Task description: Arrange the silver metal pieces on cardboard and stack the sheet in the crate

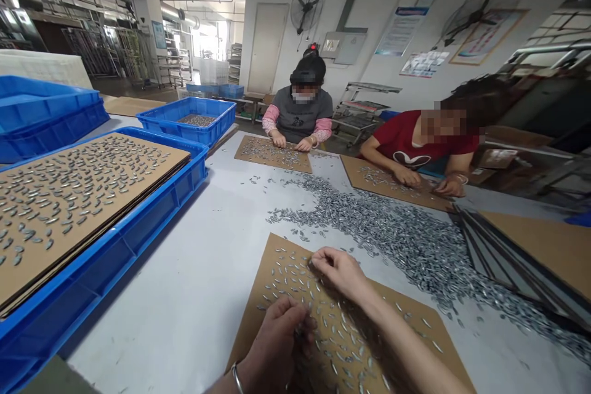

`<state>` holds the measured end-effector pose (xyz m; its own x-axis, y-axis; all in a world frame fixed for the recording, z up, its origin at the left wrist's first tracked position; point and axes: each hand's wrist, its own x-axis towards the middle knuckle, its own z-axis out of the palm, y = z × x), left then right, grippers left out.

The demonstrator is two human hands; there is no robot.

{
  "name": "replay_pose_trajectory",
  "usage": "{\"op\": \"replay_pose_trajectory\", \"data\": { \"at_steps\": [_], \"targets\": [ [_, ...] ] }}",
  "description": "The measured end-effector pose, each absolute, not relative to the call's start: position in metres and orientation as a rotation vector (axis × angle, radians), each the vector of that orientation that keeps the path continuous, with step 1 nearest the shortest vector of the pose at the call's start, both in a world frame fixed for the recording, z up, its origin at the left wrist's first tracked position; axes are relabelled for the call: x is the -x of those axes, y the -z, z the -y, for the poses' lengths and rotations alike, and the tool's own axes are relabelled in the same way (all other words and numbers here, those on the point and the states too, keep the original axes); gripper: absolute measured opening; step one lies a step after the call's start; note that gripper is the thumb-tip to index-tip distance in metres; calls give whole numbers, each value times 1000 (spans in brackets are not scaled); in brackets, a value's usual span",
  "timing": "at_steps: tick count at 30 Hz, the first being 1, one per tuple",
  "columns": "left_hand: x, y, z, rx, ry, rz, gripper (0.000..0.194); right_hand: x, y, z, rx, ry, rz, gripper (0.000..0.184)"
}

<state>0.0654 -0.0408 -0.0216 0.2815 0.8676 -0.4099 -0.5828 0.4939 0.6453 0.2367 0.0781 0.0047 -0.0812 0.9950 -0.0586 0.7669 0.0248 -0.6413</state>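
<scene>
In front of me lies a brown cardboard sheet with many small silvery, leaf-shaped metal pieces spread over it. My left hand, a bangle on its wrist, is low over the sheet's left half. Its fingers are curled together, and whatever they hold is hidden. Over the far edge of the sheet, my right hand has thumb and forefinger pinched close to the pieces; anything between the tips is too small to make out. Beyond it spreads a big loose pile of the same metal pieces.
At left, a blue tray holds stacked cardboard sheets covered in pieces. Behind it stands a smaller blue crate. Across the white table, two people work at cardboard sheets. More sheets are stacked at right.
</scene>
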Motion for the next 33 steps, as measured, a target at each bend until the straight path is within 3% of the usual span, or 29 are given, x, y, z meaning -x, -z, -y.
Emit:
{"op": "replay_pose_trajectory", "data": {
  "at_steps": [24,27,33],
  "targets": [
    [-68,17,38,-286,-922,-776,39,-218,26,-130,1858,-748,2160,6],
    [-67,19,38,-304,-948,-774,41,-220,12,-118,1858,-717,2073,5],
    [-68,15,40,-202,-968,-712,46,-215,-16,-23,1484,-812,2210,22]
  ]
}}
